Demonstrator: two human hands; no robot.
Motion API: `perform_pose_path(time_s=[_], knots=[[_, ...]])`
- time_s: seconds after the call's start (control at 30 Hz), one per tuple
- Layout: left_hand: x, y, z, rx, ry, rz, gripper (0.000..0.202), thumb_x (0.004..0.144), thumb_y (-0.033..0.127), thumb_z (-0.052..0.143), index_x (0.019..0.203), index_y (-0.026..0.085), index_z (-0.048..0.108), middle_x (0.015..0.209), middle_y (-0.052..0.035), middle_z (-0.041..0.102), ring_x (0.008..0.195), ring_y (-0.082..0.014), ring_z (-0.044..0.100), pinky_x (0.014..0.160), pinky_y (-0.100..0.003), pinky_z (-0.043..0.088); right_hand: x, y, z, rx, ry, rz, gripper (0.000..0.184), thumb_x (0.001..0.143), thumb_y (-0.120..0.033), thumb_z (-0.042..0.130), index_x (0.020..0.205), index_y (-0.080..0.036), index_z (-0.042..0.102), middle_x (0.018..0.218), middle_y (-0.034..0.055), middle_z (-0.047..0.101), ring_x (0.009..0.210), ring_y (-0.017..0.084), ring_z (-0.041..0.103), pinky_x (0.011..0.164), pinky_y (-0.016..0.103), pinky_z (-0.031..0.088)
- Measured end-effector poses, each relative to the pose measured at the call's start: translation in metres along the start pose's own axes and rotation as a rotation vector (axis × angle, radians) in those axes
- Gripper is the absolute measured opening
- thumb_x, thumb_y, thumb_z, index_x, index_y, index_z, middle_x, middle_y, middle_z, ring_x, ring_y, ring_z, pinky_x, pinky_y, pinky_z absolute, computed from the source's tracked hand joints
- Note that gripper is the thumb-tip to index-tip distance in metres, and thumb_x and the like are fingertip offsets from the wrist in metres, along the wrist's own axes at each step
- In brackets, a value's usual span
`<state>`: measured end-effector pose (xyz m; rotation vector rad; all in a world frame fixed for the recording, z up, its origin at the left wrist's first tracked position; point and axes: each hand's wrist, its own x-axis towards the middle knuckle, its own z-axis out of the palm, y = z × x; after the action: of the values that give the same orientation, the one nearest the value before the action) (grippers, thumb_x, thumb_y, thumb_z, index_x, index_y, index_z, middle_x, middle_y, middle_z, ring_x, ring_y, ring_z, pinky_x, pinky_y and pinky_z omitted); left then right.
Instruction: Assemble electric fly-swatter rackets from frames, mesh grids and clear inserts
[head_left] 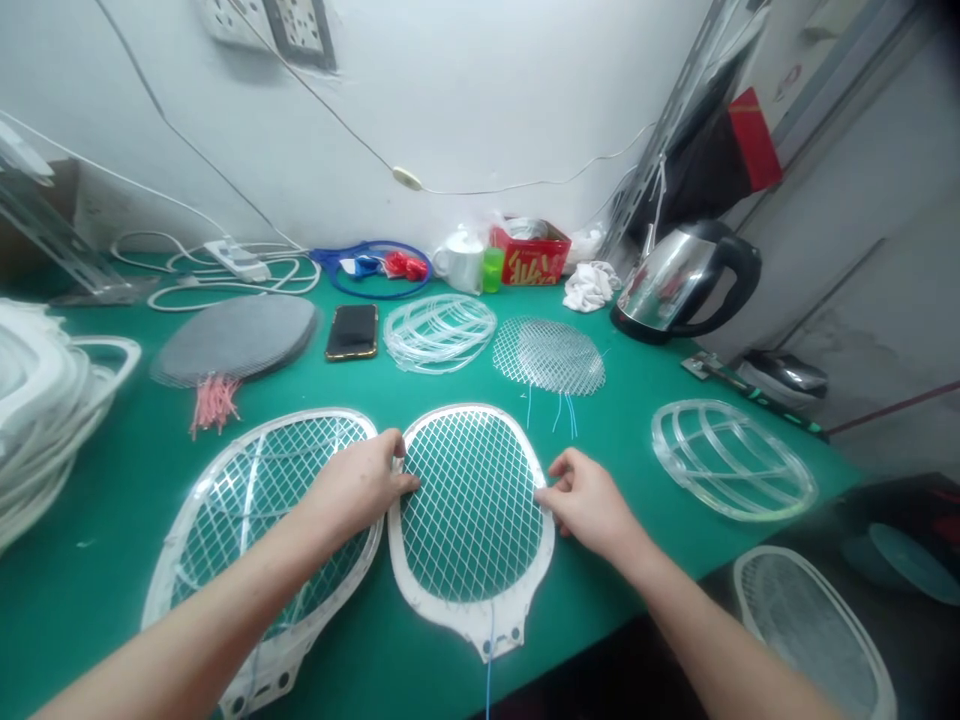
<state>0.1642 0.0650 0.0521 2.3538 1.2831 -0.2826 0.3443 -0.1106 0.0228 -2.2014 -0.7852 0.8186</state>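
Left hand [352, 487] on the left rim of a white swatter frame [480, 630], right hand [589, 505] at its right rim. Frame flat on the green surface [97, 630], between both hands, narrow handle end toward the near edge. Both grips half open, fingers curled at the rim, firmness of hold impossible to tell. Diamond wire mesh [472, 510] across the frame, blue wire [489, 680] trailing off the near end.

Just left, a second meshed frame [195, 560], left forearm [225, 610] lying across it. Stack of white frames [37, 420] at far left edge. Farther back, gray mesh discs [236, 340] with pink wires [216, 405], black phone [352, 331], clear plastic rings [439, 333], wire mesh disc [549, 355] with blue wires [568, 415]. To the right, clear ribbed grille [733, 460], another frame [814, 630] below the surface edge. Along the far wall, power strip [236, 259], blue hoop [375, 270], white mug [459, 262], green cup [492, 270], white cloth [590, 286], steel kettle [686, 280]. Red box [531, 252] with yellow lettering, unreadable at this size.
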Motion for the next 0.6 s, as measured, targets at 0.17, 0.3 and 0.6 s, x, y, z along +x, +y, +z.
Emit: perform_pose_path(time_s=[0.17, 0.3, 0.6], knots=[[0.001, 0.006, 0.007, 0.135, 0.054, 0.284, 0.027, 0.08, 0.021, 0.04, 0.098, 0.019, 0.06, 0.098, -0.0065, 0.062, 0.082, -0.0184, 0.059, 0.066, -0.027, 0.046, 0.012, -0.005, -0.004, -0.222, -0.005, -0.082, 0.016, 0.067, -0.022, 0.061, 0.072, -0.02, 0.046, 0.062, -0.0029, 0.054, 0.055, 0.012, 0.05, 0.048, 0.022, 0.031], [-0.015, 0.013, 0.021, 0.33, 0.068, 0.454, 0.037, 0.085, 0.016, 0.029, 0.099, 0.016, 0.063, 0.092, -0.0094, 0.06, 0.075, -0.0189, 0.057, 0.064, -0.03, 0.044, 0.012, -0.007, -0.009, -0.376, -0.016, -0.116, 0.02, 0.064, -0.026, 0.065, 0.067, -0.02, 0.047, 0.065, -0.0013, 0.056, 0.06, 0.013, 0.05, 0.051, 0.023, 0.03], [-0.02, 0.003, 0.044, 0.326, 0.102, 0.447, 0.08, 0.072, 0.072, 0.04, 0.135, 0.023, 0.04, 0.143, -0.0173, 0.03, 0.129, -0.0367, 0.029, 0.1, -0.052, 0.027, 0.02, 0.004, -0.004, -0.485, 0.038, -0.425, 0.016, 0.082, -0.027, 0.053, 0.069, -0.019, 0.055, 0.072, 0.0009, 0.058, 0.065, 0.013, 0.052, 0.061, 0.025, 0.036]])
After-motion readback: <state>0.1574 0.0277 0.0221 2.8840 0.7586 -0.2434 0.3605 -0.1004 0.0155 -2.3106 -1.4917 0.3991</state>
